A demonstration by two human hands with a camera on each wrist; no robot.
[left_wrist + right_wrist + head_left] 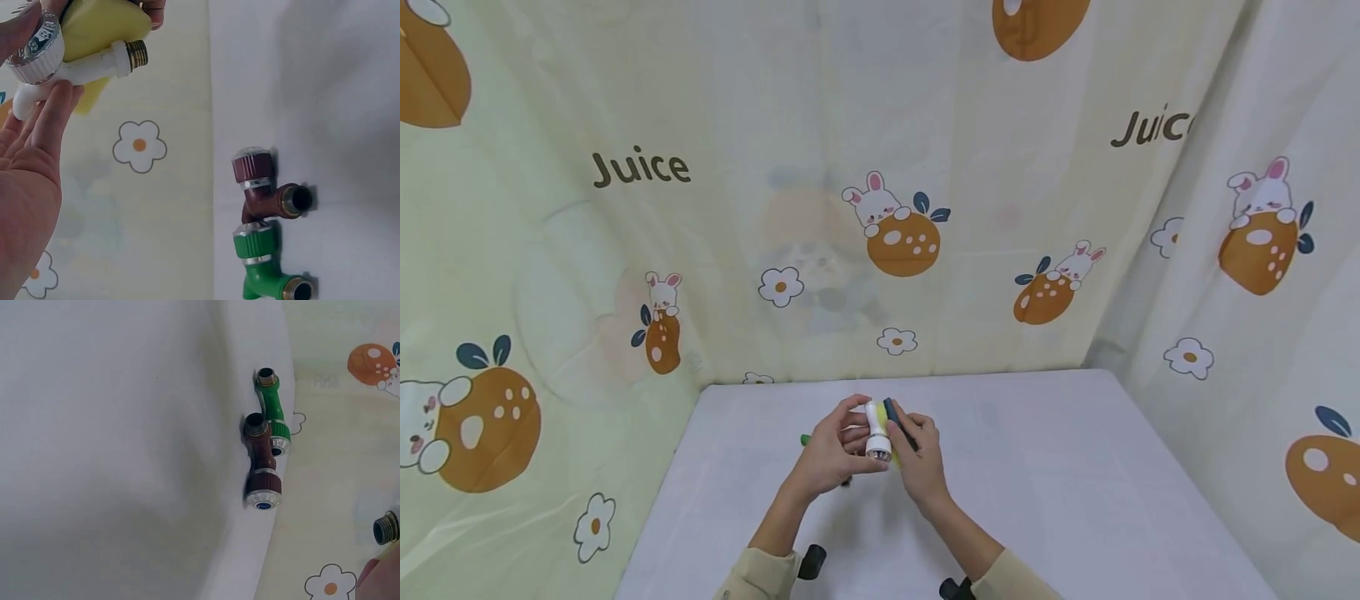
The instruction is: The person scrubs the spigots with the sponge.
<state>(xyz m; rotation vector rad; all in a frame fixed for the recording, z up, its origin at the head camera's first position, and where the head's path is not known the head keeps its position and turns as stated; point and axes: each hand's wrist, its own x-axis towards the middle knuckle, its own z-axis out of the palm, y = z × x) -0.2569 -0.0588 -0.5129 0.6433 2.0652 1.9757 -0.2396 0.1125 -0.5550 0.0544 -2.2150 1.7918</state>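
Note:
My left hand (pixel 829 457) grips a white plastic tap (pixel 90 67) with a ribbed, silver-topped knob and a brass-coloured threaded end. The thumb lies at the knob and the fingers support the body from below. My right hand (pixel 925 468) holds a yellow, soft-looking piece (pixel 103 25) with a dark blue part (pixel 892 414) along it, right against the tap. Both hands are raised over the table. At the right wrist view's lower right edge, only a bit of hand (pixel 381 578) and the tap's threaded end (pixel 385 529) show.
A dark red-brown tap (pixel 259 201) and a green tap (pixel 262 275) lie close together on the white-covered table (pixel 1037 483), under and behind my left hand. Around the table hangs a printed curtain (pixel 895 125).

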